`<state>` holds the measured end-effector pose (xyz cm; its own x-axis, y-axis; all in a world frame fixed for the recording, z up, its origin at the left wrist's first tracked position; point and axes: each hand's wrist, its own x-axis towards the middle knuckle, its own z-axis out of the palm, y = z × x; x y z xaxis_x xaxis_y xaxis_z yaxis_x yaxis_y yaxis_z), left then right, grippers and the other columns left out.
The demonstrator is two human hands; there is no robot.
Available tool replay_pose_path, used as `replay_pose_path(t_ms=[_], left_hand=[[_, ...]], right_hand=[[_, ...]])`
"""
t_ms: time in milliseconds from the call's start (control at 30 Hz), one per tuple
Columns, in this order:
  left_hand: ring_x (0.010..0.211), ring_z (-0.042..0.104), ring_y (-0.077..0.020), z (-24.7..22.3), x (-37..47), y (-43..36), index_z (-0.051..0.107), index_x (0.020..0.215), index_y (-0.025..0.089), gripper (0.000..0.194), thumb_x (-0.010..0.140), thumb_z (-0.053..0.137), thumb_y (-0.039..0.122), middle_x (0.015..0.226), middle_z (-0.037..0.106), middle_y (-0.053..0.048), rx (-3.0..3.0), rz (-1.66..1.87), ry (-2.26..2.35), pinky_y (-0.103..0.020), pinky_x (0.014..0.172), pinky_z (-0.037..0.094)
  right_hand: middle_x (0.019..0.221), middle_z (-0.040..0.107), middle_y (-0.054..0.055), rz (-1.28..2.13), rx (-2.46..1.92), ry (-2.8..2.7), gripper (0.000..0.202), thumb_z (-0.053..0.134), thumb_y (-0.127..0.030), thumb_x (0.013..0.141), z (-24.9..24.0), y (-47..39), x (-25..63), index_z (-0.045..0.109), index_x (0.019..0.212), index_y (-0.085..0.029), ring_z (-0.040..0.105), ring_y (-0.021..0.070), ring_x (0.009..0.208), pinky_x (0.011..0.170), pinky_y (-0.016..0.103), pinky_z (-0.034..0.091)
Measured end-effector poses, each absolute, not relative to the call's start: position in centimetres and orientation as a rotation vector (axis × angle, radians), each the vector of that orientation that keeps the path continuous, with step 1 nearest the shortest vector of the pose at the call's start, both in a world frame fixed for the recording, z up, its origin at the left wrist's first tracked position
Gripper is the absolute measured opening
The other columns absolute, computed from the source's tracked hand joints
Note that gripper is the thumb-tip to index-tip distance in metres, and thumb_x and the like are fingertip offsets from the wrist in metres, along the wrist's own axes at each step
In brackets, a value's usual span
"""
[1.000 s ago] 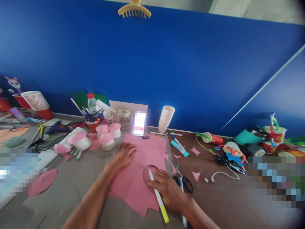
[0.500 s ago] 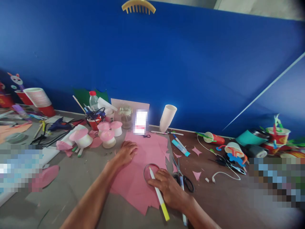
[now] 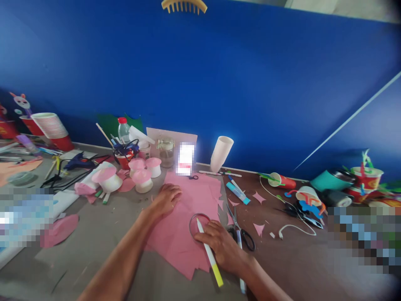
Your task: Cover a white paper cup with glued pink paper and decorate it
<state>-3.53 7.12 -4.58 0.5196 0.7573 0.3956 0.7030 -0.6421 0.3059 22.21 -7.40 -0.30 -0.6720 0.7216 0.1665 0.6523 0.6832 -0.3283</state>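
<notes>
A sheet of pink paper [image 3: 188, 192] lies in front of me, its lower edge ragged. Across its left side my left hand [image 3: 167, 198] is spread flat, holding nothing. My right hand [image 3: 216, 240] rests at the paper's right edge, its thumb and fingers closed about a white marker [image 3: 206, 250] with a yellow end. Partly under those fingers is a thin grey ring [image 3: 190, 228], flat on the paper. Beside the right hand lie scissors [image 3: 241, 230] with black handles and a white and blue pen [image 3: 240, 251], partly hidden by the wrist.
Several white cups with pink discs [image 3: 142, 176] stand at the left, near a glue gun [image 3: 79, 162]. A glass jar [image 3: 166, 152] and a leaning white paper tube [image 3: 222, 151] are by the blue wall [image 3: 219, 75]. Pink scraps [image 3: 259, 229], a cable and a teal tumbler [image 3: 332, 179] lie right.
Both hands stay in nearly the same place, the right one still at the ring with the marker. The view has shifted very slightly.
</notes>
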Motion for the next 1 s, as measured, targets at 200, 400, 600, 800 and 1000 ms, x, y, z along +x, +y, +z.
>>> replay_pose_path(t_ms=[200,400,600,800,1000], left_hand=[[0.113,0.065,-0.0253,-4.5,-3.6,7.1,0.074,0.104,0.021,0.021,0.087,0.065,0.014,0.121,0.074,-0.007,2.643,0.751,1.282,-0.044,0.107,0.048],[0.114,0.065,-0.0244,-4.3,-3.6,7.0,0.074,0.104,0.022,0.020,0.088,0.063,0.016,0.122,0.074,-0.007,2.643,0.729,1.284,-0.044,0.108,0.047],[0.116,0.064,-0.0243,-4.4,-3.6,7.1,0.074,0.105,0.023,0.021,0.088,0.062,0.018,0.122,0.074,-0.007,2.623,0.745,1.293,-0.044,0.110,0.046],[0.117,0.064,-0.0248,-4.6,-3.7,7.3,0.074,0.104,0.024,0.020,0.088,0.063,0.020,0.121,0.075,-0.006,2.605,0.759,1.268,-0.044,0.110,0.045],[0.115,0.064,-0.0262,-4.8,-3.7,7.4,0.074,0.104,0.023,0.021,0.087,0.064,0.018,0.121,0.074,-0.008,2.602,0.769,1.258,-0.045,0.108,0.046]], right_hand=[[0.083,0.063,0.006,0.373,-1.114,-2.598,0.025,0.055,-0.015,0.091,-0.3,-7.4,22.1,0.071,0.109,-0.020,0.057,0.0224,0.083,0.083,0.036,0.044],[0.089,0.064,0.008,0.474,-1.119,-2.642,0.029,0.055,-0.019,0.091,0.6,-7.3,22.5,0.071,0.114,-0.019,0.059,0.0247,0.089,0.090,0.041,0.047],[0.108,0.064,0.014,0.660,-1.135,-2.616,0.038,0.058,-0.022,0.090,1.7,-7.3,23.3,0.067,0.127,-0.017,0.059,0.0277,0.107,0.100,0.042,0.046],[0.091,0.061,0.008,0.599,-1.081,-2.644,0.026,0.057,-0.022,0.094,0.9,-7.0,23.5,0.073,0.114,-0.019,0.057,0.0238,0.092,0.093,0.039,0.049],[0.085,0.059,0.006,0.624,-1.047,-2.645,0.025,0.056,-0.019,0.095,0.7,-6.9,23.7,0.074,0.112,-0.020,0.057,0.0224,0.089,0.091,0.037,0.048]])
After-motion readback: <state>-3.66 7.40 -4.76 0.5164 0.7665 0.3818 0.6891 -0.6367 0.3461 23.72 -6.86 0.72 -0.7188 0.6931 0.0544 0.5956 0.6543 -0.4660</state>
